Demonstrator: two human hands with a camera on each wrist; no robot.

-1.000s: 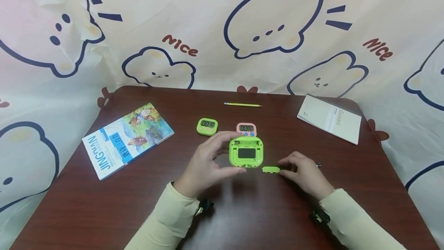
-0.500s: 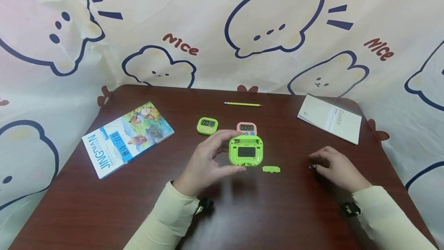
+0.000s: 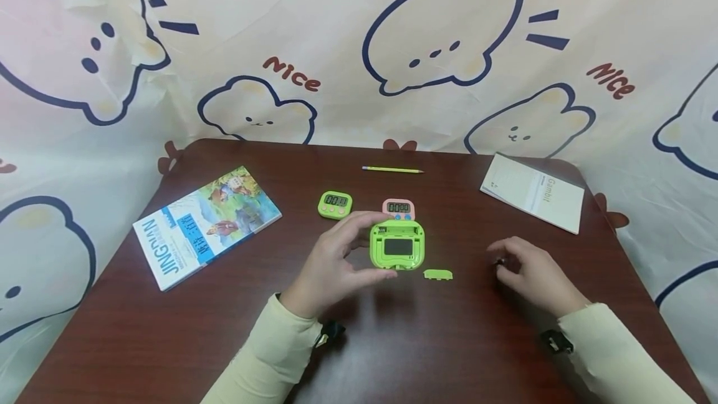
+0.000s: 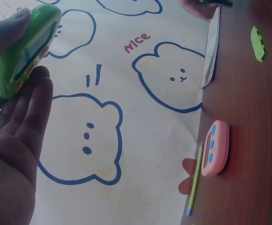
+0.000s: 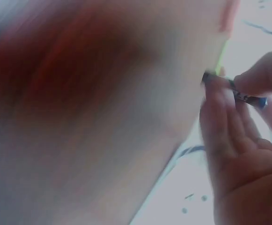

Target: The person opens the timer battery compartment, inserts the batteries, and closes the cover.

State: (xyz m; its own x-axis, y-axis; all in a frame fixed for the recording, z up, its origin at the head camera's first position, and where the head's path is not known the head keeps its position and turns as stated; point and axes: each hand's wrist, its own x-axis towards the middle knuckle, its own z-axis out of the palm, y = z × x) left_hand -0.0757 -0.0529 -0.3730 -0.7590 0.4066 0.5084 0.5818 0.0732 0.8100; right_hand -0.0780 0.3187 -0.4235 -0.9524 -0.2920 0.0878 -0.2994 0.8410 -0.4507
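In the head view my left hand holds a green digital timer by its top and bottom edges, back towards me. Its battery compartment, along the top of the back, is uncovered. The small green battery cover lies on the table just right of the timer. Farther right, my right hand pinches a small battery between thumb and fingers, close over the table. In the right wrist view the battery is dark with pale lettering, partly hidden by the fingers.
A second green timer and a pink timer stand beyond the left hand. A pencil lies near the back edge. A colourful book is at left, a pale notebook at right, all on the brown table.
My right hand has moved right, away from the battery cover, picked up the battery and come slightly back left with it. The left hand and its timer have stayed nearly still.
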